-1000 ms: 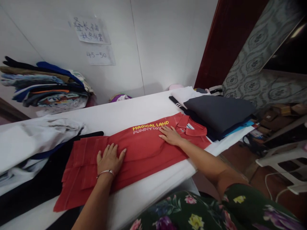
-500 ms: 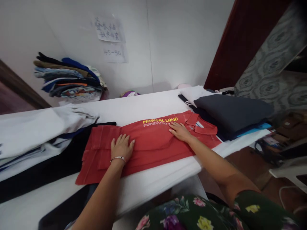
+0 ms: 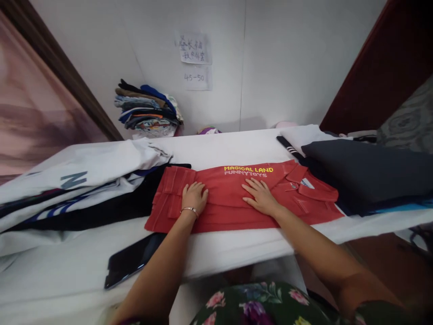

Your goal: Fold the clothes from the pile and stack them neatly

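Observation:
A red collared shirt (image 3: 223,198) lies folded lengthwise on the white-covered table, its collar to the right and a yellow "MAGICAL LAND" print on the upper side. My left hand (image 3: 194,199) rests flat on the shirt near its left end, fingers extended, a bracelet on the wrist. Further right, my right hand (image 3: 260,197) also lies flat on the cloth just below the print, with its fingers spread. Neither hand grips anything. The shirt's left end touches a black garment (image 3: 135,205).
White garments (image 3: 111,164) are heaped at the left. Dark folded clothes (image 3: 368,171) sit at the right. A black phone (image 3: 130,261) lies near the front. Against the wall stands a stack of folded clothes (image 3: 149,108). Handwritten paper signs (image 3: 198,77) hang on the wall.
The view has turned left, so everything appears further right. My right hand has slid a little down and left off the print, leaving the lettering fully visible. My left hand stays on the shirt.

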`<state>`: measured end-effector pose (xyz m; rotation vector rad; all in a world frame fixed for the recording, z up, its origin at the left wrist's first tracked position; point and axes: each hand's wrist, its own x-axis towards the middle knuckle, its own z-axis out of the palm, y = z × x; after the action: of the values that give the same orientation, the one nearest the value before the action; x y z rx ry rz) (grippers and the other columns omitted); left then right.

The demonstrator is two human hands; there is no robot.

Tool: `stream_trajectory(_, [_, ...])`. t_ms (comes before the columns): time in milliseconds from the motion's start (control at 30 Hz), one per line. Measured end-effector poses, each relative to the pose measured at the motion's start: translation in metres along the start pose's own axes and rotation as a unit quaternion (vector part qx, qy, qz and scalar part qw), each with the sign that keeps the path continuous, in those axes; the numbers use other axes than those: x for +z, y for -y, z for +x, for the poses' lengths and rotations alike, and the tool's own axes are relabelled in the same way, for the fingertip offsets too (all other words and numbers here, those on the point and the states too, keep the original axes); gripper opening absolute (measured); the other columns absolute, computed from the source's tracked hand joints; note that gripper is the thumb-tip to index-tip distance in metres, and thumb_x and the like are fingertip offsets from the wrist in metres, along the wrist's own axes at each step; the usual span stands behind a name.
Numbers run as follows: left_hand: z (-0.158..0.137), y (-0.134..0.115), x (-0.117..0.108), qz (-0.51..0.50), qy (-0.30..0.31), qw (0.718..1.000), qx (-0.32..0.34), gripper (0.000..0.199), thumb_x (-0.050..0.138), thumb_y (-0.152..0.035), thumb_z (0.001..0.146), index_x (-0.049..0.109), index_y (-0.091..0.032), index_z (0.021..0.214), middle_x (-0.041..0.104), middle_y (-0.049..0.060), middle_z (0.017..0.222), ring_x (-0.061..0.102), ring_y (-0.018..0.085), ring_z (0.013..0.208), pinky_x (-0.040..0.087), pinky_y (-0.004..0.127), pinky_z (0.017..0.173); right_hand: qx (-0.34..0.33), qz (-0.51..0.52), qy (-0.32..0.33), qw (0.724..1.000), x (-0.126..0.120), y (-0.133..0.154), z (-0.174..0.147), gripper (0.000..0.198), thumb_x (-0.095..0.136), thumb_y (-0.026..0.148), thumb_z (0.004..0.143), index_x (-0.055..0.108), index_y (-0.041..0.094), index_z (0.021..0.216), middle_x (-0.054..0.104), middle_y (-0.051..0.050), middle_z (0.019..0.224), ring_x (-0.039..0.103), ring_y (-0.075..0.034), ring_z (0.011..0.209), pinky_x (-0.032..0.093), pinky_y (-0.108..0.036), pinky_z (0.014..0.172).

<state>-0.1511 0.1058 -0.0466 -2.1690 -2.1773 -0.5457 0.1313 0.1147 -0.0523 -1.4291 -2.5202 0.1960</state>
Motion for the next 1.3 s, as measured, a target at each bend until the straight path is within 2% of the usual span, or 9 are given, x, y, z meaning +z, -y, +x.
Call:
stream_trajectory(167, [-0.005,0.011,-0.015,0.016,-0.090,0.994,-0.065,0.034,0.047,-0.031,0.086,0.063,-0.022,0.114,0.060,0.007,0.129,0.043,0.025,0.128,0.018,0.050,0.112,-0.017,0.003,-0.032,0.999,0.006,-0.011,-0.004,0.052,0.040,0.050,0.091,0.047,0.027,0.136,0.036,-0.006,0.149,0.026,-0.025,0.139,0.020,-0.051,0.112])
stream_trajectory(400, [-0.007,0.019,-0.014,0.060,-0.063,0.992,-0.086,0.034,0.052,-0.029,0.083,0.064,-0.020,0.113,0.055,0.010,0.133,0.043,0.026,0.127,0.018,0.049,0.113,-0.050,0.006,-0.070,0.996,0.016,-0.021,-0.005,0.050,0.040,0.051,0.090,0.049,0.027,0.134,0.041,-0.007,0.146,0.032,-0.028,0.137,0.026,-0.054,0.109])
stream_trajectory(567, [-0.012,0.005,-0.013,0.026,-0.051,0.997,-0.047,0.028,0.051,-0.032,0.085,0.066,-0.023,0.108,0.064,0.004,0.121,0.042,0.027,0.126,0.025,0.046,0.110,-0.055,-0.005,-0.072,0.996,0.020,-0.026,-0.005,0.052,0.038,0.053,0.090,0.050,0.027,0.133,0.041,-0.007,0.146,0.032,-0.028,0.136,0.027,-0.054,0.109])
stream_trajectory(667, [-0.014,0.000,-0.016,0.011,-0.051,0.998,-0.027,0.026,0.052,-0.034,0.085,0.066,-0.025,0.105,0.064,0.002,0.121,0.038,0.026,0.130,0.020,0.048,0.111,-0.054,-0.010,-0.074,0.996,0.021,-0.028,-0.005,0.053,0.036,0.055,0.090,0.050,0.027,0.132,0.041,-0.007,0.146,0.032,-0.028,0.136,0.027,-0.054,0.109])
stream_trajectory(733, [-0.014,0.004,-0.021,0.016,-0.068,0.996,-0.056,0.026,0.052,-0.033,0.085,0.064,-0.025,0.107,0.060,0.003,0.127,0.040,0.024,0.128,0.020,0.047,0.111,-0.052,-0.011,-0.074,0.996,0.022,-0.029,-0.005,0.053,0.035,0.056,0.090,0.050,0.026,0.132,0.041,-0.007,0.146,0.033,-0.028,0.136,0.028,-0.054,0.109])
stream_trajectory(867, [-0.014,0.026,-0.037,0.048,-0.110,0.978,-0.173,0.035,0.053,-0.032,0.084,0.058,-0.023,0.117,0.052,0.008,0.135,0.044,0.025,0.122,0.034,0.042,0.101,-0.053,-0.014,-0.070,0.996,0.023,-0.030,-0.004,0.054,0.035,0.056,0.090,0.050,0.025,0.132,0.041,-0.007,0.146,0.033,-0.028,0.136,0.027,-0.054,0.108])
stream_trajectory(1000, [-0.012,0.042,-0.046,0.069,-0.086,0.958,-0.265,0.045,0.056,-0.041,0.081,0.054,-0.020,0.121,0.057,0.012,0.125,0.048,0.029,0.115,0.040,0.043,0.092,-0.054,-0.015,-0.072,0.996,0.023,-0.029,-0.004,0.053,0.036,0.055,0.089,0.051,0.026,0.131,0.042,-0.007,0.145,0.034,-0.028,0.135,0.028,-0.053,0.108])
stream_trajectory(1100, [-0.010,0.042,-0.046,0.076,-0.073,0.955,-0.277,0.049,0.056,-0.043,0.081,0.052,-0.019,0.123,0.061,0.013,0.115,0.052,0.029,0.110,0.039,0.043,0.092,-0.050,-0.011,-0.074,0.996,0.022,-0.028,-0.004,0.053,0.036,0.055,0.089,0.051,0.026,0.131,0.043,-0.007,0.145,0.034,-0.028,0.135,0.029,-0.054,0.108])
stream_trajectory(1300, [-0.008,0.041,-0.048,0.027,-0.083,0.967,-0.240,0.046,0.051,-0.028,0.085,0.044,-0.025,0.131,0.059,0.009,0.123,0.055,0.023,0.113,0.039,0.038,0.093,-0.051,-0.004,-0.076,0.996,0.022,-0.028,-0.004,0.052,0.037,0.055,0.089,0.050,0.028,0.132,0.043,-0.007,0.145,0.034,-0.028,0.135,0.029,-0.055,0.107])
